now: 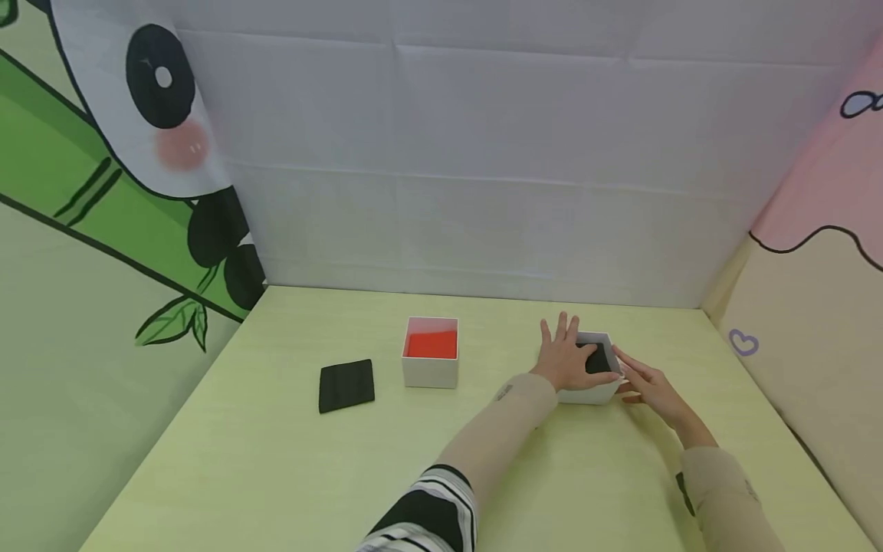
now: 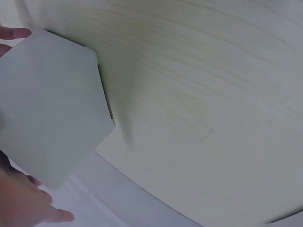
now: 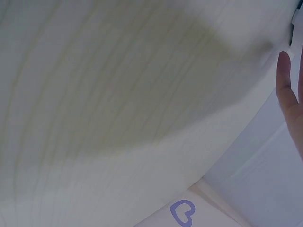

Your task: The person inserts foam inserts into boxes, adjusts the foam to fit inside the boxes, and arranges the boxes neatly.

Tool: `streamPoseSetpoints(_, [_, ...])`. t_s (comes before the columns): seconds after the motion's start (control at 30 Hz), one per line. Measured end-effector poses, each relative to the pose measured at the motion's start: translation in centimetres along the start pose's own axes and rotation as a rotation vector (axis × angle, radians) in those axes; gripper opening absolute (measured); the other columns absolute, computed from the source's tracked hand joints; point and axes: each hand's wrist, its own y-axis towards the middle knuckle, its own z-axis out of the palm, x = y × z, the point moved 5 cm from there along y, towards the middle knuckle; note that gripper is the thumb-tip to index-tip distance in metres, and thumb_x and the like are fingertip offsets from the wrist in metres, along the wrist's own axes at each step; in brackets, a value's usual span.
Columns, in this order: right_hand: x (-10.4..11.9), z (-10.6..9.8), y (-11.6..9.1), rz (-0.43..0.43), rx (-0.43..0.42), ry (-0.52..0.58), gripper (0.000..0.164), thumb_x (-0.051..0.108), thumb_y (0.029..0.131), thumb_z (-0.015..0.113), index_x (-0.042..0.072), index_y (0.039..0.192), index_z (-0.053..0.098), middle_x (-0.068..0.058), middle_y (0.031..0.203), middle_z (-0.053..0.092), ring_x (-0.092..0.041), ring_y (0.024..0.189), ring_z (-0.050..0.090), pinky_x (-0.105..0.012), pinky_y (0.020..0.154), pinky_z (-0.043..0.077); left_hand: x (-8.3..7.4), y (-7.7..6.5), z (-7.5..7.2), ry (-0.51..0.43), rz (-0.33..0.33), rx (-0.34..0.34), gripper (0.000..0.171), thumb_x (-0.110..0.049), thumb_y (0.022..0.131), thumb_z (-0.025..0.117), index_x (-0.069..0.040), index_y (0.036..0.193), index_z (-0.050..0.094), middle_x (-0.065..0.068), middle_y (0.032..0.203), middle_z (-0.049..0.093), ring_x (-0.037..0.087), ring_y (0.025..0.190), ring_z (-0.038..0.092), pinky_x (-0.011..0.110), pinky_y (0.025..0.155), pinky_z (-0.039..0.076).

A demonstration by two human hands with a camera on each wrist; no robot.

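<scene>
A white open-topped box [image 1: 588,395] stands at the right of the table, with something black [image 1: 597,359] inside it. Over its left side and opening lies my left hand [image 1: 567,363], fingers spread and straight. My right hand [image 1: 651,389] is at the box's right side, its extended fingers against or close to the wall. The left wrist view has the pale box wall [image 2: 52,109] large, with left-hand fingers [image 2: 35,201] below it. At the edge of the right wrist view, the right hand's fingers [image 3: 286,85] look straight.
Another white box [image 1: 431,373] with a red piece [image 1: 432,344] inside stands near the table's middle. To its left lies a flat black square [image 1: 346,386]. A white sheet [image 1: 483,169] rises behind the table [image 1: 290,475], and printed walls flank it.
</scene>
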Motion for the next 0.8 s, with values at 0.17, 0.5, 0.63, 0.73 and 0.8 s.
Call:
streamPoseSetpoints(0.17, [0.0,-0.1,0.0,-0.009,0.009,-0.003,0.045,0.024,0.099,0.033,0.012,0.141,0.024,0.000,0.115,0.049,-0.022,0.086,0.059,-0.039,0.071,0.048,0.0,0.0,-0.1,-0.033,0.049,-0.044,0.073,-0.077,0.076,0.023,-0.038,0.136,0.034,0.002,0.147,0.016,0.024,0.134,0.009,0.050,0.100,0.016])
streamPoseSetpoints(0.5, [0.2,0.0,0.0,-0.009,0.013,0.007,0.046,0.023,0.099,0.032,0.010,0.141,0.021,-0.028,0.120,0.044,-0.018,0.086,0.060,-0.044,0.073,0.047,-0.3,-1.8,-2.0,0.003,0.184,-0.147,0.068,-0.070,0.082,0.028,-0.031,0.136,0.037,-0.001,0.141,0.029,0.020,0.130,0.022,0.044,0.097,0.025])
streamPoseSetpoints(0.63, [0.2,0.0,-0.2,-0.009,0.005,-0.004,0.045,0.023,0.099,0.031,0.011,0.141,0.021,-0.037,0.120,0.037,-0.013,0.084,0.060,-0.043,0.072,0.047,-0.6,-2.9,-2.4,0.014,0.233,-0.178,0.066,-0.068,0.083,0.029,-0.030,0.136,0.038,-0.001,0.139,0.032,0.019,0.128,0.024,0.043,0.096,0.026])
streamPoseSetpoints(0.73, [0.1,0.0,-0.2,-0.007,0.002,-0.010,0.044,0.023,0.099,0.032,0.013,0.141,0.023,-0.034,0.120,0.041,-0.012,0.084,0.060,-0.042,0.072,0.047,-0.6,-3.4,-2.5,0.014,0.234,-0.194,0.064,-0.067,0.083,0.030,-0.031,0.135,0.039,-0.001,0.136,0.035,0.018,0.126,0.026,0.040,0.095,0.026])
streamPoseSetpoints(0.8, [0.0,0.0,-0.2,0.000,-0.001,0.002,0.044,0.023,0.099,0.033,0.015,0.141,0.024,-0.024,0.116,0.050,-0.013,0.085,0.061,-0.042,0.072,0.047,-0.5,-3.8,-2.5,0.011,0.235,-0.203,0.062,-0.066,0.084,0.031,-0.030,0.134,0.040,-0.001,0.134,0.037,0.018,0.125,0.028,0.040,0.095,0.027])
